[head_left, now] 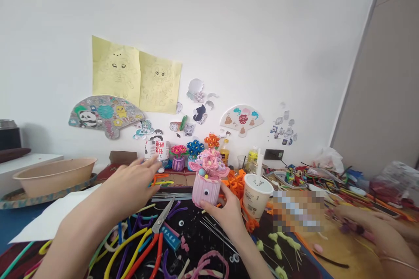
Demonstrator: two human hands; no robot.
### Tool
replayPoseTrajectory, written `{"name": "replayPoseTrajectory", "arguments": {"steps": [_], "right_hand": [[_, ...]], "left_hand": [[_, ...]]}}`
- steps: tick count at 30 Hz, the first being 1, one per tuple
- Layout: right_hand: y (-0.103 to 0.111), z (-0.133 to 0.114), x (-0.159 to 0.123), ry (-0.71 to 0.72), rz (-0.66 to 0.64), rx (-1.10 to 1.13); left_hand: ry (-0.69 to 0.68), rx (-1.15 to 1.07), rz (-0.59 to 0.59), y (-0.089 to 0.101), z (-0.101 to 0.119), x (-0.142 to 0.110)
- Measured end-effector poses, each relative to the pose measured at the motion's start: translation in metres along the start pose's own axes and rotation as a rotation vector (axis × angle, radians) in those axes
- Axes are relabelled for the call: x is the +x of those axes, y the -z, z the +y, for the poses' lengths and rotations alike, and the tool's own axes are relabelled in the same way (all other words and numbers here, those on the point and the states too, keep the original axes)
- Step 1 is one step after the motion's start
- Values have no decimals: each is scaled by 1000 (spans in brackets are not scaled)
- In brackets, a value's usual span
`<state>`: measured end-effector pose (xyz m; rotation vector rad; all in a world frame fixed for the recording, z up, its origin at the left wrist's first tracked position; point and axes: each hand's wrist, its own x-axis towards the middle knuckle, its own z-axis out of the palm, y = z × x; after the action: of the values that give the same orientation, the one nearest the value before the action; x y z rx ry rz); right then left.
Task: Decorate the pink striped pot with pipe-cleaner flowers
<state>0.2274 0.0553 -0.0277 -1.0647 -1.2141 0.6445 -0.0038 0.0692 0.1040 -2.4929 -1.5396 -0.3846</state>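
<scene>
My right hand (227, 207) grips a small pink flower pot (206, 189) made of pipe cleaners, with a googly eye on its front and pink curled flowers on top. Over the far left of the black work surface stretches my left hand (139, 183), its fingers extended and holding nothing visible. Just beyond those fingers stands a clear plastic container (151, 150) with red lettering. Red-handled scissors (159, 226) lie between my arms, beside a blue packet (170, 237). A loose googly eye (181, 223) and pink pipe cleaners (212, 261) are nearby.
A paper cup with a straw (258, 196) stands right of my right hand, by orange pipe cleaners (237, 183). Small flower pots (178, 163) line the back. At left sits a beige basin (55, 176). Another person's hands (363, 222) work at the right.
</scene>
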Motion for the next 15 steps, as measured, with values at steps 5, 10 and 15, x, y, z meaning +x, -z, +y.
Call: {"name": "replayPoseTrajectory", "arguments": {"steps": [5,10,15], "right_hand": [[-1,-1,-1,-19,-31,-35],[-1,-1,-2,-12,-12,-40],[-2,-4,-2,3,0,-24]], "left_hand": [[150,87,677,13,10,6],[217,-176,1002,34,34,-6],[171,-218,1095,30,28,-7]]}}
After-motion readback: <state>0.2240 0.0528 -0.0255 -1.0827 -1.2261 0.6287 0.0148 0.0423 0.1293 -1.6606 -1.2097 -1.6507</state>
